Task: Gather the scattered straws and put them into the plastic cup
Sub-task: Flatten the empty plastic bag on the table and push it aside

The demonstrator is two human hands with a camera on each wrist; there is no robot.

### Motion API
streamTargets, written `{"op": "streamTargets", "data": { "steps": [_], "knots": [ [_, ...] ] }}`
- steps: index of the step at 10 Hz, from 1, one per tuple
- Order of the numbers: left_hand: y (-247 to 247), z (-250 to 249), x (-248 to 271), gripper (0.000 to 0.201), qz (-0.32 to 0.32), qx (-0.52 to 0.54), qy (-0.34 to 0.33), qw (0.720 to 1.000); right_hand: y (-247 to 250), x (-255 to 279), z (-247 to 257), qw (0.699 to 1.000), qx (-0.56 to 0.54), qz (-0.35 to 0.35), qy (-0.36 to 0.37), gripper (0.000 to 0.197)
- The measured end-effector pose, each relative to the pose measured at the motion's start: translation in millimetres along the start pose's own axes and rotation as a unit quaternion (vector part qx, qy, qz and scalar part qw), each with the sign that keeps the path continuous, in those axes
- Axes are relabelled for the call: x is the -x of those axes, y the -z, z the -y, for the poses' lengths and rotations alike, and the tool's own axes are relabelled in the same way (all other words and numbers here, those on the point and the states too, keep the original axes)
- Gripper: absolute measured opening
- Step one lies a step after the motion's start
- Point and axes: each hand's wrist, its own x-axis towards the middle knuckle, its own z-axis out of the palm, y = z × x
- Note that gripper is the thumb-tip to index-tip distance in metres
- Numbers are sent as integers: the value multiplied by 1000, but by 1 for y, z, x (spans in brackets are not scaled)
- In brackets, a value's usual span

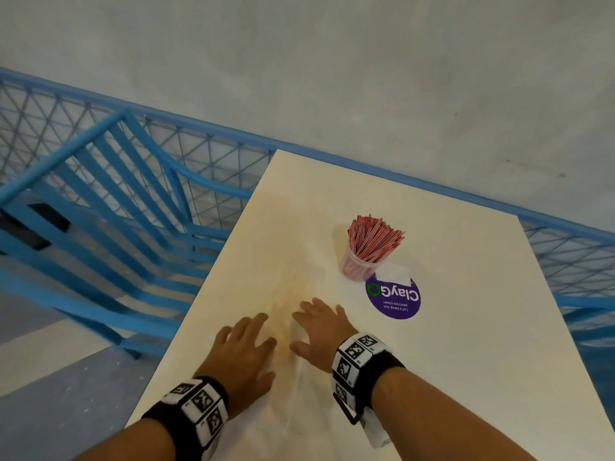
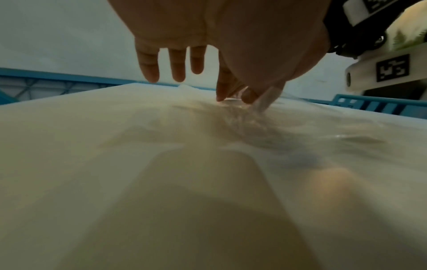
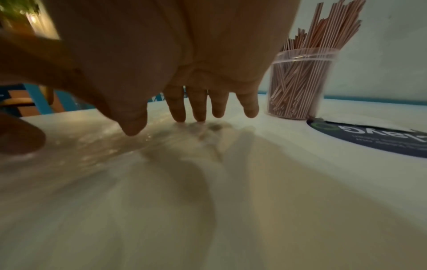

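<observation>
**Desk:** Head view first. What does the frame show?

**Photographer:** Both hands lie palm-down on the pale bench (image 1: 449, 344), side by side near its front. The left hand (image 1: 244, 352) and right hand (image 1: 321, 327) have their fingers spread and nearly straight; neither grip has hold of anything. The plastic cup (image 1: 361, 266) stands upright beyond the right hand, just beside a round purple sticker (image 1: 394, 299), and it is packed with red-and-white straws (image 1: 374, 239).

**Desk:** Any straws loose on the bench?

**Photographer:** None that I can make out. Between the hands there is only a smeared, glossy streak, too blurred to name. In the left wrist view the fingertips (image 2: 220, 96) touch something clear and shiny; I cannot tell what it is. In the right wrist view the fingertips (image 3: 179, 115) brush the bench, with the cup near to the right.

**Desk:** So which step is this?

**Photographer:** My reading: the gathering looks done or nearly done, with the bundle in the cup. The next move calls for a check of the bench between the palms; anything thin there would need a fingertip pinch, then a lift to the cup.
</observation>
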Motion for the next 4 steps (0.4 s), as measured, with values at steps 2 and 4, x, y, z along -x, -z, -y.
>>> {"op": "streamTargets", "data": {
  "steps": [2, 4],
  "knots": [
    [-7, -6, -21, 46, -30, -57, -122, 990, -5, 6, 1, 1000, -11, -17, 4, 60],
    [-5, -11, -24, 43, -65, -18, -102, 992, -5, 53, -5, 997, -76, -24, 15, 51]
  ]
}}
